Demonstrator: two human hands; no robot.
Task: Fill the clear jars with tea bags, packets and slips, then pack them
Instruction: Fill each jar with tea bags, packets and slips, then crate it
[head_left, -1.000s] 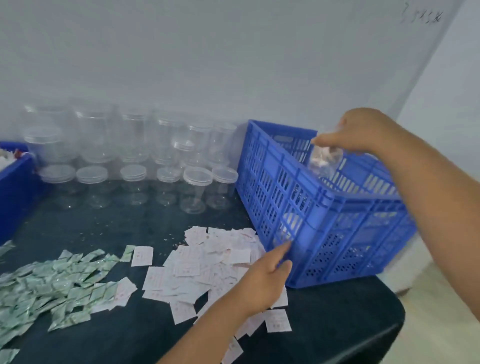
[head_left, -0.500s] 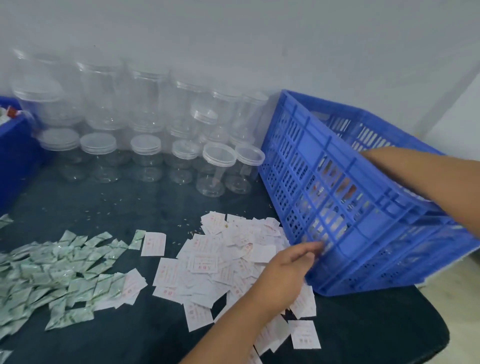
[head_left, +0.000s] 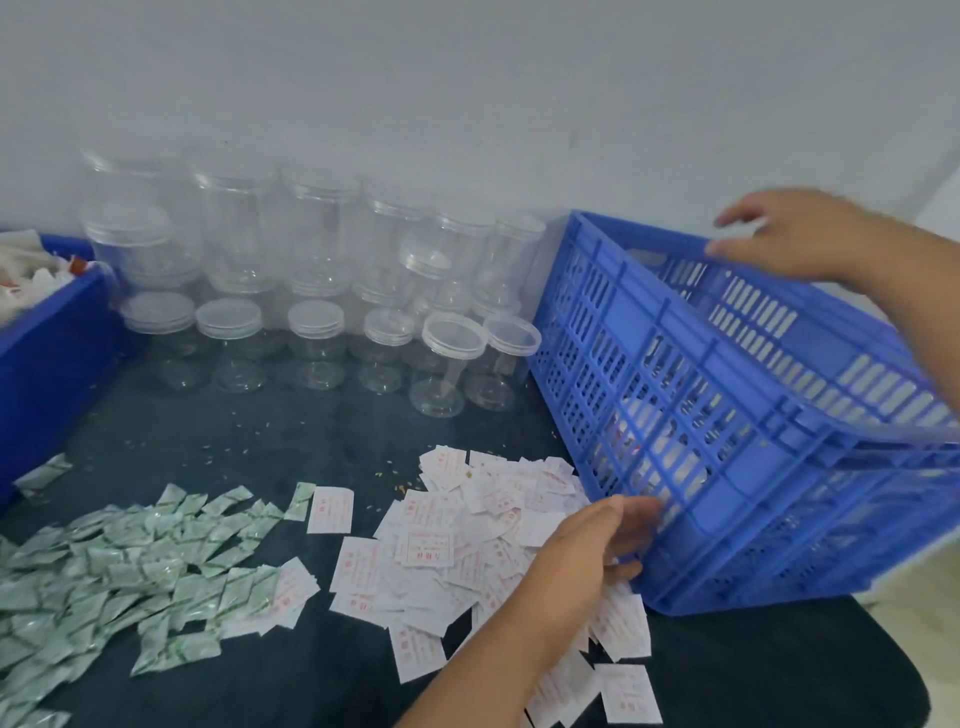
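The left hand (head_left: 597, 540) is pressing, uncurled and empty, against the blue crate's (head_left: 691, 306) near wall, the right hand (head_left: 795, 236) resting loosely on its far rim, probably steadying it. Packed jars (head_left: 647, 418) are showing faintly inside; empty jars (head_left: 447, 364), slips (head_left: 467, 519) and packets (head_left: 130, 561) are lying left of it.

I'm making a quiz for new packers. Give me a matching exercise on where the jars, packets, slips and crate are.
Things:
1. clear jars
2. green packets
3. white slips
4. blue crate

Places:
A. far right, with the right hand on its rim
B. near left
C. at the back, against the wall
D. centre, beside the left hand

Pairs: 1-C, 2-B, 3-D, 4-A
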